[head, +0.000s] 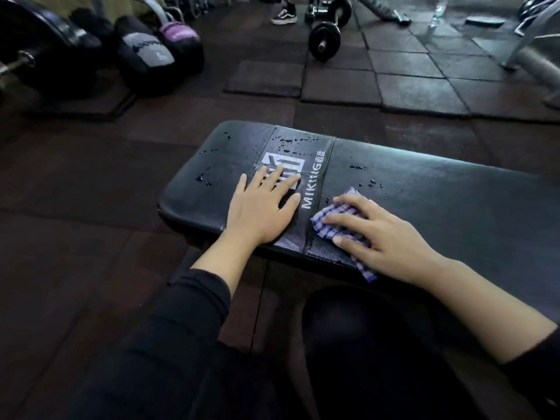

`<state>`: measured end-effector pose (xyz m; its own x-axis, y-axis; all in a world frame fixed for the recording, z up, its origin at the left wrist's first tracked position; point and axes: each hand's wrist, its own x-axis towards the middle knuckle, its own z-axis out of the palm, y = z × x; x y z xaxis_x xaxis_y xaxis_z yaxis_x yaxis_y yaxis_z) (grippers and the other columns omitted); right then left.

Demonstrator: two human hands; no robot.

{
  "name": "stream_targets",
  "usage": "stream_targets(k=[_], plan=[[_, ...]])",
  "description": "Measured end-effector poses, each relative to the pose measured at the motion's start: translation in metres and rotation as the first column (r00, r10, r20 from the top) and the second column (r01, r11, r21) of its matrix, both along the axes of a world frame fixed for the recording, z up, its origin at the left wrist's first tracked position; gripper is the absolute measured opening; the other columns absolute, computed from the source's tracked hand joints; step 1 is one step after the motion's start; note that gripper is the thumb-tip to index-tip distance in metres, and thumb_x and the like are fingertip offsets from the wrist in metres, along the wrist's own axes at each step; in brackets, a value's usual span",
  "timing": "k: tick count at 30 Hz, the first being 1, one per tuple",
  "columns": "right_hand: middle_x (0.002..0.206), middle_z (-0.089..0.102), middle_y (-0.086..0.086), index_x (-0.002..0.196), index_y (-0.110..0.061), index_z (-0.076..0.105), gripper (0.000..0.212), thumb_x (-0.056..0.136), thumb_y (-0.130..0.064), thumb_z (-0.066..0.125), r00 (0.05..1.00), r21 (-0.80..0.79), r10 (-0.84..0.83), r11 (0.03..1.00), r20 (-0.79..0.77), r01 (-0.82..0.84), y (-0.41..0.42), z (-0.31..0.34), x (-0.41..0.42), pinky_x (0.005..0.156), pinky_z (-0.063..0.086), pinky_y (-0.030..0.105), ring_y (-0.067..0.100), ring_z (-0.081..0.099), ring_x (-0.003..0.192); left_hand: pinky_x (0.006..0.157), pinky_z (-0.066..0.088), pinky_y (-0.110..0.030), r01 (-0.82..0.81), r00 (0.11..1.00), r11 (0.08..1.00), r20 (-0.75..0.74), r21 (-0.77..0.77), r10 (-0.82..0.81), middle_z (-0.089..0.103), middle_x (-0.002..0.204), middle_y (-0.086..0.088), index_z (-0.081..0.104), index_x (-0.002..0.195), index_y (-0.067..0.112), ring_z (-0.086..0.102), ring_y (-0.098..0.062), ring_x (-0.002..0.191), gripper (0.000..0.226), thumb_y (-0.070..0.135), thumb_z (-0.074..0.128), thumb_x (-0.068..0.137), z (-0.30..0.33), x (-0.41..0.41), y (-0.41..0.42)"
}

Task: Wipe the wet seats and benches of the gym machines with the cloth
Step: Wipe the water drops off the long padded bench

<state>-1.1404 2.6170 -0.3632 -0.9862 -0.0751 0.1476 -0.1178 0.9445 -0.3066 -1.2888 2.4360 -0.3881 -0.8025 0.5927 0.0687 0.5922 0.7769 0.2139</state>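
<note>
While water beads still dot the black padded bench [424, 189], the person has set both hands on it, and the white logo [283, 165] printed across its stitched band serves as the marker for everything else. Far left of the logo, on the floor, stand dark kettlebells [145, 50], out of the way. The left hand [262, 204] lies flat with fingers straight and spread, its fingertips over the logo; its grip holds nothing, and it seems placed there to steady the surface and brace the body. Droplets sit above and left of the logo, untouched. Just right of the logo, the right hand [381, 234] presses the checked cloth [336, 219] against the surface, fingers extended over it rather than curled round, likely to spread pressure for a broad sweep. Further right, more drops wait; wiping looks barely begun.
</note>
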Motion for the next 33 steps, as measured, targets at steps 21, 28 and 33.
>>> stream_targets(k=[21,28,33], plan=[[0.151,0.035,0.007,0.146,-0.016,0.036,0.064,0.098,-0.048,0.006,0.992,0.320,-0.114,0.939,-0.052,0.125,-0.026,-0.028,-0.009,0.112,0.016,0.046,0.027,0.032,0.140,0.121,0.000,-0.038,-0.078,0.997,0.995,0.009,0.066,0.077,0.011,0.159,0.019,0.024,0.147,0.050,0.003,-0.004,0.147,0.046,0.049,0.023,0.101,-0.001,-0.003,0.006],[0.160,0.005,-0.004,0.152,-0.028,0.008,0.061,0.095,-0.049,-0.001,0.977,0.279,-0.201,0.944,0.068,0.175,0.016,-0.017,-0.063,0.119,-0.001,0.039,0.015,0.002,0.147,0.121,-0.001,-0.037,-0.092,0.996,0.994,0.025,0.066,0.090,0.009,0.159,0.021,0.023,0.147,0.049,0.001,-0.003,0.147,0.046,0.050,0.023,0.101,-0.003,-0.005,0.006],[0.160,-0.001,-0.008,0.151,-0.030,0.000,0.073,0.083,-0.054,-0.013,0.952,0.319,-0.287,0.916,0.104,0.242,0.034,-0.012,-0.044,0.118,-0.004,0.037,0.012,-0.003,0.147,0.121,-0.001,-0.036,-0.094,0.995,0.994,0.040,0.060,0.092,0.008,0.159,0.021,0.022,0.148,0.048,0.001,-0.003,0.147,0.047,0.051,0.023,0.101,-0.001,-0.005,0.006]])
